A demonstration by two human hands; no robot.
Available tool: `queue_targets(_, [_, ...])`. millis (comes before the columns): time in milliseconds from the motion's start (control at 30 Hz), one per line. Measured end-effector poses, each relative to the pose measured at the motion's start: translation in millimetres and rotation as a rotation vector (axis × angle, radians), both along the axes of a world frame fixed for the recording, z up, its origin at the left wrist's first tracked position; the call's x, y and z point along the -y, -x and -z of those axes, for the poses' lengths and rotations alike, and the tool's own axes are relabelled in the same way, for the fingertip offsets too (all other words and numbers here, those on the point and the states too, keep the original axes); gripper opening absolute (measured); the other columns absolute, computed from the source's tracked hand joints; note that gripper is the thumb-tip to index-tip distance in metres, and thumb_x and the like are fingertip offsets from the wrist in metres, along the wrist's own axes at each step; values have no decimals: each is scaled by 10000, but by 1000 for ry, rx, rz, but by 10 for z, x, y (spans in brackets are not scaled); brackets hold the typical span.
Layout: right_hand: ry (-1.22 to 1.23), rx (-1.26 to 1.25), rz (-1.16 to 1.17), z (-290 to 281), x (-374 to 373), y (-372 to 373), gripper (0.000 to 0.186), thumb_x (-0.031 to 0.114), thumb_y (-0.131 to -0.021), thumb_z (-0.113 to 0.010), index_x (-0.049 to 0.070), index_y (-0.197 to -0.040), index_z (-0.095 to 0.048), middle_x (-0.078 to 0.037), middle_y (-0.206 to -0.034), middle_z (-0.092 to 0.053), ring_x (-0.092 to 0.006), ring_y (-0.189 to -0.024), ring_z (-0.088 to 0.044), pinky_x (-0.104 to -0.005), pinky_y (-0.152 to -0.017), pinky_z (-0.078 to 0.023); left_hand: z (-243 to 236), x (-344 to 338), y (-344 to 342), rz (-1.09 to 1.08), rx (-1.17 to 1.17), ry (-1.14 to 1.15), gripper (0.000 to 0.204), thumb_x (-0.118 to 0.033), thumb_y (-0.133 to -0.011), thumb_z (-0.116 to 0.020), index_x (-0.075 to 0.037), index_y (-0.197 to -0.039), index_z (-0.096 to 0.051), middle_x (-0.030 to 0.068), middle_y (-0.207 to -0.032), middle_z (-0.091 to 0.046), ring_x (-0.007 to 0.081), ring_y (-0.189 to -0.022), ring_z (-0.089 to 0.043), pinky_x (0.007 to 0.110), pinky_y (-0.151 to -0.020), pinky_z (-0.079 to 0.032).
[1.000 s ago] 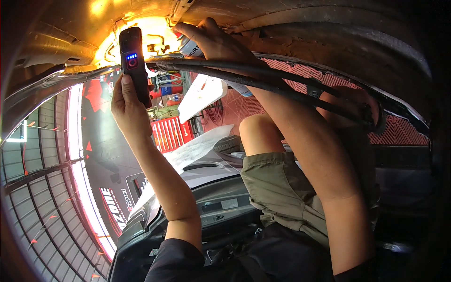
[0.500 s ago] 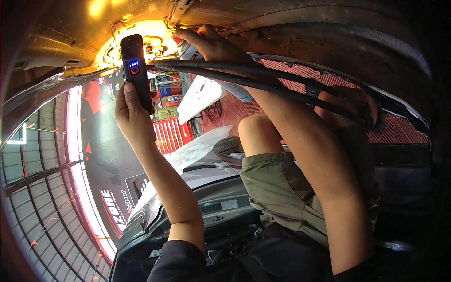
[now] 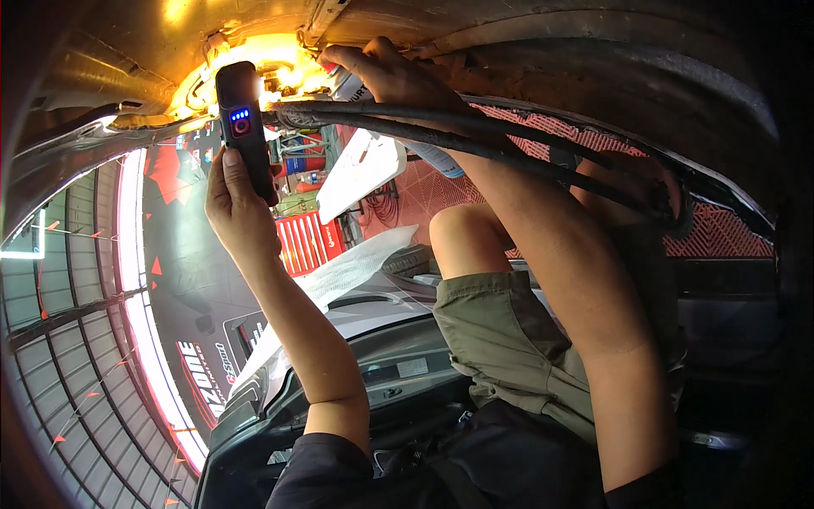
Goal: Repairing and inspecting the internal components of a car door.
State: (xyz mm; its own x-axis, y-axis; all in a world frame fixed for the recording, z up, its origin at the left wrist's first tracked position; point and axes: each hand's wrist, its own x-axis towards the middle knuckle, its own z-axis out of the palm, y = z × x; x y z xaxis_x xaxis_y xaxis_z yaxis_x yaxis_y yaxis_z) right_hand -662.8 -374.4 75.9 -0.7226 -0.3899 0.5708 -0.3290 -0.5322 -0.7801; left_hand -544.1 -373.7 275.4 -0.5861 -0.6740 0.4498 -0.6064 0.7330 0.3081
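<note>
Here, the left hand (image 3: 240, 199) closes around a slim black work lamp (image 3: 241, 95) with blue indicator lights, apparently aiming its glow into the brown metal cavity (image 3: 373, 34) above. The right hand (image 3: 398, 81) wraps a white cylindrical spray can (image 3: 348, 88), one finger at its red top, probably for pressing; dark lettering marks it. Farther, leftward of the left hand, a dark wall banner (image 3: 182, 293) bears white lettering.
</note>
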Motion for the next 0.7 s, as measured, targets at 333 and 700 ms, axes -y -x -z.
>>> queue_targets(333, [-57,16,-56,-101,-81,7,686,364,-858,-740,211,-1465,-461,-184,-1123,-548,-333,-918,-651,-444,-763,-535,-59,-28,-68,-31,-7,4,367,-369,-1060,-521,-30,-1067,-662,57,-720,-683,63,-508,-511,222,-459,-359])
queue_targets(700, [65,-46,-58,-144,-213,56,667,376,-887,-704,229,-1488,-455,-174,-1104,-529,-326,-936,-604,-441,-838,-487,-101,-26,-109,-32,-3,-2,370,-364,-1059,-527,-24,-1102,-668,56,-729,-685,59,-505,-510,216,-454,-356])
